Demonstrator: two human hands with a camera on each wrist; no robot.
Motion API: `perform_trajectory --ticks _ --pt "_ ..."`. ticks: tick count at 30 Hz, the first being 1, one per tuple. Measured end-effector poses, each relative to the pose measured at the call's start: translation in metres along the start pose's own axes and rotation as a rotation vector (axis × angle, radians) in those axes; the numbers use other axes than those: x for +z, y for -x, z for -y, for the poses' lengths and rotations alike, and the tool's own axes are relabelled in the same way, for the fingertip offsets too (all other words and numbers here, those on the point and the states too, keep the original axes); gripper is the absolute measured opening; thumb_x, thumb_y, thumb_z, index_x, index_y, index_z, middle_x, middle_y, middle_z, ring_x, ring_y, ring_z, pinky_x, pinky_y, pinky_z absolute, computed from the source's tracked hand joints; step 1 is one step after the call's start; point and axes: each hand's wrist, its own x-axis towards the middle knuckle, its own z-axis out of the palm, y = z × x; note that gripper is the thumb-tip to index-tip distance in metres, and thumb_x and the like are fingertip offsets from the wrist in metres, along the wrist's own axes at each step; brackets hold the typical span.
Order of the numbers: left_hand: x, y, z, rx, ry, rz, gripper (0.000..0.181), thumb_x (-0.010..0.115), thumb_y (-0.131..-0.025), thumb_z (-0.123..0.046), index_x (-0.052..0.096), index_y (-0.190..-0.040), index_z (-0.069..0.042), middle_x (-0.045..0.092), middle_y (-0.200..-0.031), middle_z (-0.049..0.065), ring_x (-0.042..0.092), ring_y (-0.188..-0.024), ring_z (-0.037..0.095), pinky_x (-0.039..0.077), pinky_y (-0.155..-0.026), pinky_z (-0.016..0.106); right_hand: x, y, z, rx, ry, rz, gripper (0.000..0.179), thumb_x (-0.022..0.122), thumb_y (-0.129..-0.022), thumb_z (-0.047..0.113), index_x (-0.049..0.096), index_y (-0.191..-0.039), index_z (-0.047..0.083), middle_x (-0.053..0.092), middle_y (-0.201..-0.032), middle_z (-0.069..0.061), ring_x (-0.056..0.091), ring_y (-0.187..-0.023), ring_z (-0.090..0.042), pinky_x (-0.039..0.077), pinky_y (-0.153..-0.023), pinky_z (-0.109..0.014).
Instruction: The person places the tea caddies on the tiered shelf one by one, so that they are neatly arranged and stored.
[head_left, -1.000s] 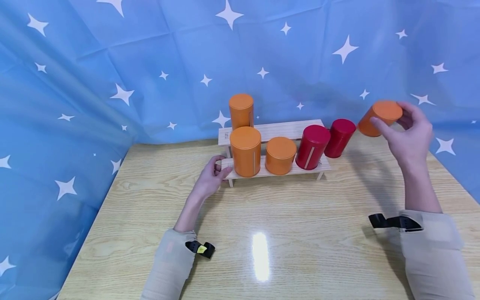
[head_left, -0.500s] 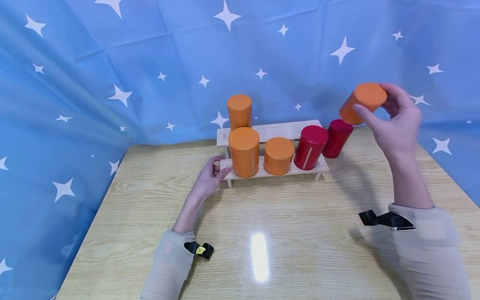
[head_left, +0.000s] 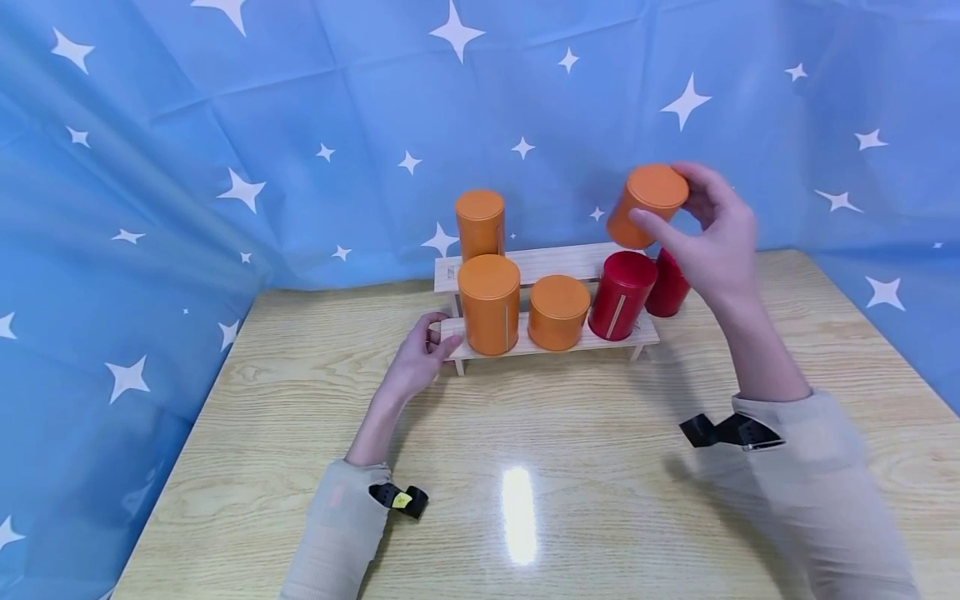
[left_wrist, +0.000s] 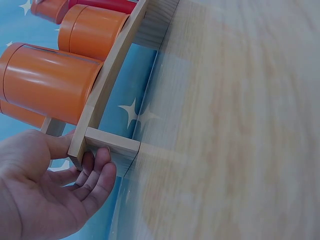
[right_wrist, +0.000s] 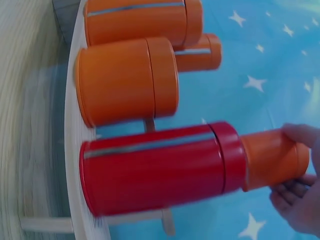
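My right hand point(head_left: 708, 229) grips an orange canister point(head_left: 647, 207), tilted in the air over the right end of the rack's upper shelf. The left hand point(head_left: 422, 354) holds the left end of the two-tier wooden rack point(head_left: 538, 265), its thumb on top and fingers curled beneath in the left wrist view. Along the lower shelf stand a large orange canister point(head_left: 489, 307), a short orange canister point(head_left: 558, 313) and a red canister point(head_left: 622, 297). A slim orange canister point(head_left: 480, 223) stands on the upper shelf's left end.
A second red canister point(head_left: 666, 287) stands on the wooden table point(head_left: 585, 450) beside the rack's right end, partly behind the right hand. A blue star-patterned cloth point(head_left: 360, 108) hangs close behind the rack and along the left side.
My right hand has lifted the orange canister and carried it leftward, from beyond the second red canister to over the upper shelf. The left hand stays on the rack.
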Motion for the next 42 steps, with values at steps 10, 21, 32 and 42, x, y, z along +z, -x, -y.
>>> perform_trajectory --ticks 10,21,32,42 --pt "0.0 0.001 -0.001 -0.001 -0.004 -0.004 0.049 0.063 -0.102 -0.015 0.042 -0.145 -0.002 0.042 -0.093 0.006 0.048 -0.078 0.016 0.06 -0.085 0.036 0.032 -0.005 0.008 0.054 0.021 0.141 0.059 0.082 -0.086 0.017 0.058 -0.139 0.008 0.064 -0.126 -0.006 0.061 -0.112 -0.015 0.048 -0.102 -0.025" --pt "0.0 0.0 0.0 0.003 -0.009 0.004 0.049 0.062 -0.102 -0.015 0.042 -0.144 -0.002 0.042 -0.093 0.006 0.048 -0.077 0.016 0.06 -0.085 0.037 0.053 -0.014 0.006 0.137 0.114 0.313 0.063 0.079 -0.089 0.03 0.054 -0.142 0.008 0.061 -0.129 -0.009 0.059 -0.118 -0.025 0.049 -0.104 -0.033" --pt "0.0 -0.001 0.0 -0.002 0.004 0.011 0.05 0.062 -0.102 -0.015 0.041 -0.145 -0.002 0.042 -0.094 0.007 0.05 -0.08 0.019 0.06 -0.086 0.038 0.065 -0.018 -0.003 0.181 0.17 0.405 0.068 0.08 -0.089 0.032 0.051 -0.143 0.003 0.061 -0.13 -0.013 0.061 -0.117 -0.028 0.05 -0.103 -0.041" --pt "-0.001 0.0 0.0 0.001 0.004 0.012 0.05 0.062 -0.102 -0.015 0.041 -0.146 -0.002 0.041 -0.094 0.007 0.048 -0.079 0.017 0.06 -0.086 0.038 0.071 -0.019 -0.004 0.204 0.252 0.473 0.069 0.079 -0.09 0.032 0.048 -0.143 0.0 0.057 -0.136 -0.018 0.059 -0.123 -0.033 0.05 -0.104 -0.046"
